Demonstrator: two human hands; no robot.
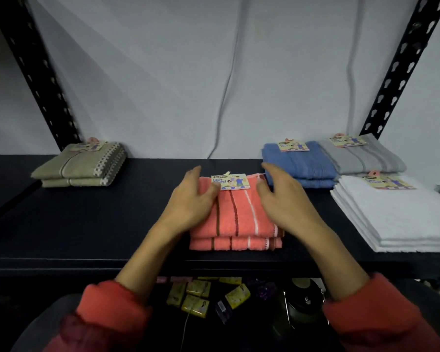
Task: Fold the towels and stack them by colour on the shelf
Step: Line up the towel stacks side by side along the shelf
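Your left hand (192,199) rests flat and your right hand (282,196) hovers relaxed over the two folded coral towels (235,224) on the shelf (87,224). Beige (81,165) lies far left; blue (299,161), grey (361,156), white (396,214) right. Stacking appears nearly complete.

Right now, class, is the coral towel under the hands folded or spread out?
Folded. The coral towel shows two stacked layers at its front edge, and the left hand rests on it.
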